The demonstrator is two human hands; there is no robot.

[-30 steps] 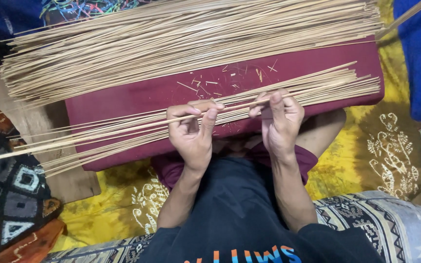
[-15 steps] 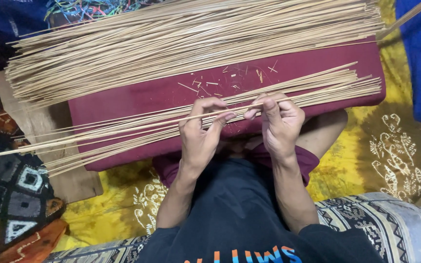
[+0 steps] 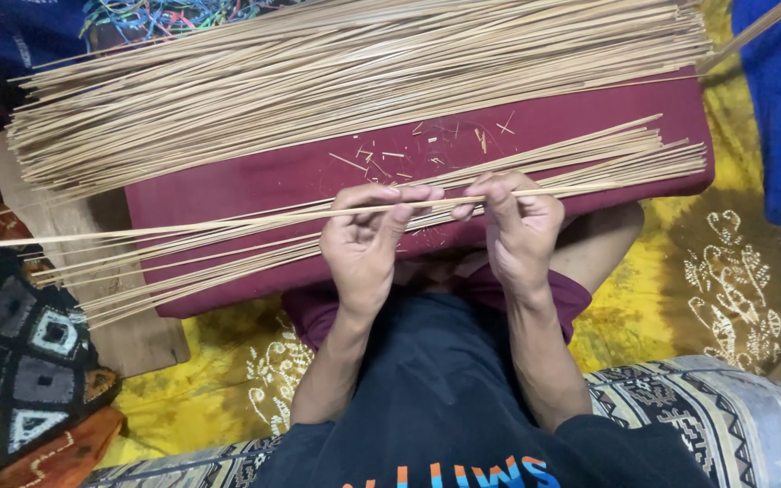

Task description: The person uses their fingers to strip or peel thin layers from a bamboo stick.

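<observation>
Head view, left hand (image 3: pixel 365 237) and right hand (image 3: pixel 519 224) pinching one thin bamboo stick (image 3: pixel 228 220), above maroon cushion (image 3: pixel 228 185)

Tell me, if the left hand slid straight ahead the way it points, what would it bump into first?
The left hand points up across the red cushion. It would likely cross the bare cloth with small chips first, then meet the big stick pile. Depth is hard to judge.
</observation>
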